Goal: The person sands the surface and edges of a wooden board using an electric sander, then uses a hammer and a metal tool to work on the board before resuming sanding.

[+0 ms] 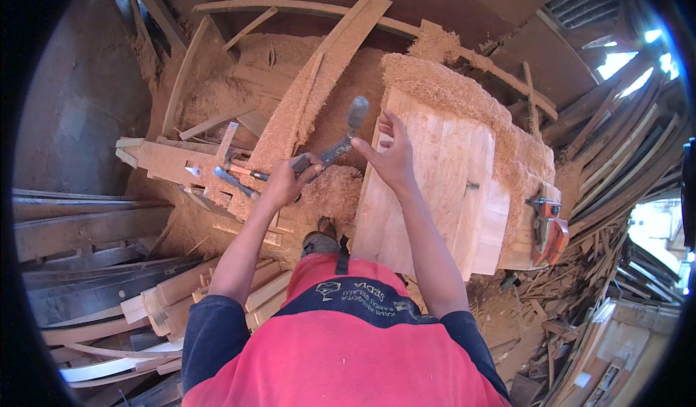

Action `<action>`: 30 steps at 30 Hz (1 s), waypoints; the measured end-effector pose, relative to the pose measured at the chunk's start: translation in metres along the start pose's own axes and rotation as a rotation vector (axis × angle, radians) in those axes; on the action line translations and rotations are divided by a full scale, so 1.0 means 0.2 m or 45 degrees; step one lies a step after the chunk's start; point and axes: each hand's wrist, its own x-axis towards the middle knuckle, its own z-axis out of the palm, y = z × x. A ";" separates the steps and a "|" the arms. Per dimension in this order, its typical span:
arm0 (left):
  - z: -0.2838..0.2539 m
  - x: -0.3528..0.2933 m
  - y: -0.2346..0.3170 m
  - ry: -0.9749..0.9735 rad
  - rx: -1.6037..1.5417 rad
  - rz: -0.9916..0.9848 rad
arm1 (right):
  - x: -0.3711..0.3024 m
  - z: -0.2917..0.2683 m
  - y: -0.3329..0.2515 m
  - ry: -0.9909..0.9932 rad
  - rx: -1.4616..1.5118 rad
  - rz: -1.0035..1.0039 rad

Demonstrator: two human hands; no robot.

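My left hand [288, 180] is closed round one end of a long dark grey tool [335, 152], held above the wood shavings. The tool slants up and to the right, ending in a rounded, lighter grey part. Its exact kind is unclear. At its right side is my right hand [392, 153], fingers apart and slightly curled. The thumb tip comes close to the tool, and I cannot tell if they touch. To the right lies a block of pale joined boards [431, 189], its far side heaped with shavings [449, 81].
Left of me, a blue-handled tool [235, 182] and a square-like tool with an orange part [228, 146] rest on a plank [170, 162]. An orange power planer [551, 229] sits at the block's right end. Stacked curved boards [623, 146] and scrap wood [540, 320] crowd the right.
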 end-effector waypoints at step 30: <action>-0.04 0.64 -0.23 -0.672 -0.129 0.445 | 0.13 -0.01 0.21 -0.339 0.234 0.050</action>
